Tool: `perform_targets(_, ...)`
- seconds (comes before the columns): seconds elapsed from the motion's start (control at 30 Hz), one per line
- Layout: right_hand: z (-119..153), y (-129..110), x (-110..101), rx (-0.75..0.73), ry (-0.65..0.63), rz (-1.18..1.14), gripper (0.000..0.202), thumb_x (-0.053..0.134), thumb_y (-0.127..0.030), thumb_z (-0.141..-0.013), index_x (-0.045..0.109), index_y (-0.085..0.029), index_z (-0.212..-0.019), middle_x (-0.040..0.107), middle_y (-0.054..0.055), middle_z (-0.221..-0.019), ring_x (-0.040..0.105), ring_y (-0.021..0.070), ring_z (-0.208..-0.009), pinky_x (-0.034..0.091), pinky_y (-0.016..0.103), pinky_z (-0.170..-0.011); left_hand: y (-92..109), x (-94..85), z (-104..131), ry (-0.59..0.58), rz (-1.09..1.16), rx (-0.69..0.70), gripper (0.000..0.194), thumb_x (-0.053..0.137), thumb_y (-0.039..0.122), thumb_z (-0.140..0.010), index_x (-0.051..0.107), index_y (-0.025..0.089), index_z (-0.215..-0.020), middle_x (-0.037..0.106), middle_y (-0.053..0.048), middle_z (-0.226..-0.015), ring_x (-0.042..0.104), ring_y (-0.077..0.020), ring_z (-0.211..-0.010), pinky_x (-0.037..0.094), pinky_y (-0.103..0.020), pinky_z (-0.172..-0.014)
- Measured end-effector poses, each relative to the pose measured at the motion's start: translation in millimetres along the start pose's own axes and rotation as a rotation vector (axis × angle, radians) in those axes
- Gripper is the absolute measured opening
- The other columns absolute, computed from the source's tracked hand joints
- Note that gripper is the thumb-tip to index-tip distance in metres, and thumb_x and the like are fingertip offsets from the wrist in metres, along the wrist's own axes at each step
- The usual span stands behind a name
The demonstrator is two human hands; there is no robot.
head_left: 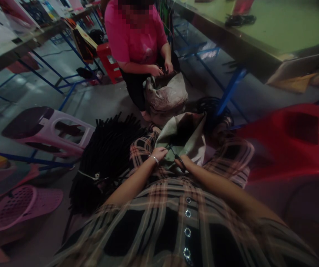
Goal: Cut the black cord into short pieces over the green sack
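Observation:
Over an open pale sack (196, 144) between my knees, both of my hands are close together. My right hand (183, 161) is wrapped round the dark handles of a pair of scissors (173, 150), whose blades point up and left. My left hand (159, 152), with a bracelet at the wrist, is closed in a pinch near the blade tips. A small dark piece seems to stick out of its fingers, too small to name. To the left of my leg lies a large bundle of black strips or tubes (106, 148), tied with a pale cord.
Facing me, a person in a pink top (139, 40) works over another sack (167, 92). A pinkish stool (65, 128) and a pink basket (23, 207) stand left. At right are a red plastic stool (289, 137) and a blue-legged table (231, 89).

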State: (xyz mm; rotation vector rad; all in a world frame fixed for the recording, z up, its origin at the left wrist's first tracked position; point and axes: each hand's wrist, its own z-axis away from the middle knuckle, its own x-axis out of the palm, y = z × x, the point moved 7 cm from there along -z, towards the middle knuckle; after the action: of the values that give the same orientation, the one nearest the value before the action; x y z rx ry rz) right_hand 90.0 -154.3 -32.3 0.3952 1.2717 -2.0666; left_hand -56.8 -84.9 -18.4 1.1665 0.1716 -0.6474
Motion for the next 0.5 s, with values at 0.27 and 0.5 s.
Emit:
perform_targets(0.27, 1, -2, -9, 0.009, 0.007, -0.11, 0.029, 0.045, -0.022, -0.08, 0.057, -0.012, -0.056, 0.049, 0.001, -0.048, 0.045, 0.0088, -0.048, 0.03, 0.019, -0.047, 4, -7.0, 0, 0.022, 0.012, 0.006, 0.024, 0.057, 0.035, -0.069, 0.056, 0.014, -0.057, 0.047, 0.004, -0.048, 0.04, -0.0065, -0.045, 0.03, -0.019, -0.046)
perform_targets(0.5, 5, -10, 14, -0.011, -0.262, -0.155, 0.025, 0.045, -0.021, -0.081, 0.061, -0.008, -0.068, 0.059, 0.005, -0.061, 0.049, 0.0101, -0.054, 0.034, 0.019, -0.05, 13, -8.5, 9, 0.017, 0.094, -0.059, 0.021, 0.06, 0.034, -0.07, 0.056, 0.014, -0.062, 0.048, 0.004, -0.047, 0.037, -0.0057, -0.04, 0.027, -0.02, -0.042)
